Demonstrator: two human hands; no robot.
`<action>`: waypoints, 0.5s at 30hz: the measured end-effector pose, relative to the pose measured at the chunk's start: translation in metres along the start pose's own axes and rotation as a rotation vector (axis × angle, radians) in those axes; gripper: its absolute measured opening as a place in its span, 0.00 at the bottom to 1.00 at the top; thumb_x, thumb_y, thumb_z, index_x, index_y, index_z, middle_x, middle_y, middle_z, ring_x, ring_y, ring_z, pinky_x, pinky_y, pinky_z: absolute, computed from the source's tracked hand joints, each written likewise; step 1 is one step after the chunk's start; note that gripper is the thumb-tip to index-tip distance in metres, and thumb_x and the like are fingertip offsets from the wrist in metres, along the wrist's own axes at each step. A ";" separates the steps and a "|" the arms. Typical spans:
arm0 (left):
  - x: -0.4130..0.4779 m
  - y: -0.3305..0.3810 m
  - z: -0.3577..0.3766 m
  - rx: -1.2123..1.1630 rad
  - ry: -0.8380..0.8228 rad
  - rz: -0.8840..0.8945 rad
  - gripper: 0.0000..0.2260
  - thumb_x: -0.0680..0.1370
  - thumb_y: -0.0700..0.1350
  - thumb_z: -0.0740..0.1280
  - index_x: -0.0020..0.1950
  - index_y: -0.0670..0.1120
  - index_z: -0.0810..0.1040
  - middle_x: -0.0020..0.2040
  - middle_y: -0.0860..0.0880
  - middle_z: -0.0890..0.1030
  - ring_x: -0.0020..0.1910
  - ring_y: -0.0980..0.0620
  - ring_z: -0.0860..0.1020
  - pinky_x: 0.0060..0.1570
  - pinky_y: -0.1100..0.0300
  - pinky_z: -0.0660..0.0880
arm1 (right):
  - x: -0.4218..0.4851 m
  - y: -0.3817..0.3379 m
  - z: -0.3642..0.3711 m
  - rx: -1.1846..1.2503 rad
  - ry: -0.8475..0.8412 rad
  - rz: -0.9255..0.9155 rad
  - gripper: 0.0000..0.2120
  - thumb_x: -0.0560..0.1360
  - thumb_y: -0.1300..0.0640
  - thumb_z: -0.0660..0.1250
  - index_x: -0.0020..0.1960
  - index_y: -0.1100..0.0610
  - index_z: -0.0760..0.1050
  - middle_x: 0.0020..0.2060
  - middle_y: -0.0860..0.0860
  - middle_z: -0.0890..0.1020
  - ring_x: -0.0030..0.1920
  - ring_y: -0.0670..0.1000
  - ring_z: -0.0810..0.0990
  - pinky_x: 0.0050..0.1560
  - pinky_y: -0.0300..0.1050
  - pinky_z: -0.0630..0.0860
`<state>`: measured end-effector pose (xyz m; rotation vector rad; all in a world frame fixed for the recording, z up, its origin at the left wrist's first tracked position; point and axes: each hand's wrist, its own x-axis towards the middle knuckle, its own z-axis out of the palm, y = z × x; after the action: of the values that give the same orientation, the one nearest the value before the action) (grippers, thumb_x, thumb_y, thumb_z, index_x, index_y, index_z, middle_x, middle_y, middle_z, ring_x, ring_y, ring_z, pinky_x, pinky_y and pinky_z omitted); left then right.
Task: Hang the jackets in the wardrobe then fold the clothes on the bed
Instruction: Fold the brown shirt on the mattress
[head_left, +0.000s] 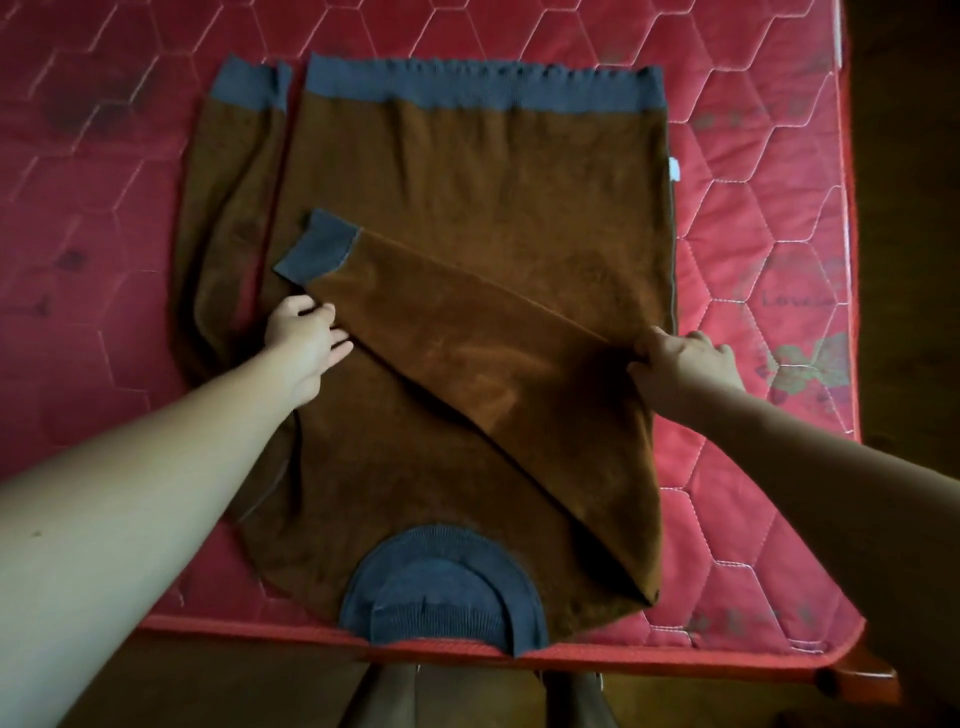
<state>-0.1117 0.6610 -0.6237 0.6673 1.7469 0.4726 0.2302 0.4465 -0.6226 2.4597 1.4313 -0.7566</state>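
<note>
One folded sleeve between left grip and right grip.

A red quilted mattress fills most of the view, stitched in pale thread into a pattern of large hexagons. Its cover carries dark blotches on the left and faded grey-green flower prints on the right, beside a line of small printed lettering too blurred to read. A red piped edge runs along the near side. At the lower right a rounded corner of the brown wooden bed frame sticks out from under the mattress. Beyond the right edge lies a dark brown floor, deep in shadow. The light is dim and soft, stronger on the left half of the mattress than on the right.
</note>
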 end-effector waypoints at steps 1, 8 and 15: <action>0.003 0.002 0.000 -0.015 -0.003 -0.007 0.21 0.83 0.40 0.63 0.76 0.47 0.65 0.64 0.43 0.75 0.61 0.43 0.78 0.52 0.52 0.81 | 0.003 -0.007 -0.001 0.035 0.010 -0.013 0.11 0.78 0.46 0.62 0.56 0.51 0.72 0.49 0.54 0.80 0.57 0.61 0.75 0.51 0.54 0.63; 0.013 0.015 0.023 0.127 0.103 0.205 0.39 0.78 0.38 0.70 0.77 0.67 0.54 0.76 0.52 0.66 0.68 0.50 0.71 0.64 0.52 0.70 | 0.041 -0.055 -0.014 0.403 -0.192 -0.070 0.12 0.77 0.47 0.70 0.54 0.53 0.74 0.44 0.49 0.78 0.43 0.51 0.78 0.37 0.41 0.69; 0.010 0.062 0.068 0.222 -0.035 0.473 0.26 0.77 0.32 0.65 0.60 0.64 0.80 0.63 0.52 0.78 0.57 0.55 0.79 0.51 0.64 0.78 | 0.024 -0.004 -0.031 0.272 -0.603 0.079 0.23 0.78 0.37 0.65 0.55 0.57 0.78 0.52 0.54 0.80 0.53 0.55 0.78 0.53 0.45 0.73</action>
<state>-0.0363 0.7125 -0.6107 1.2529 1.6177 0.5864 0.2467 0.4798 -0.6086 2.1489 1.0483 -1.5888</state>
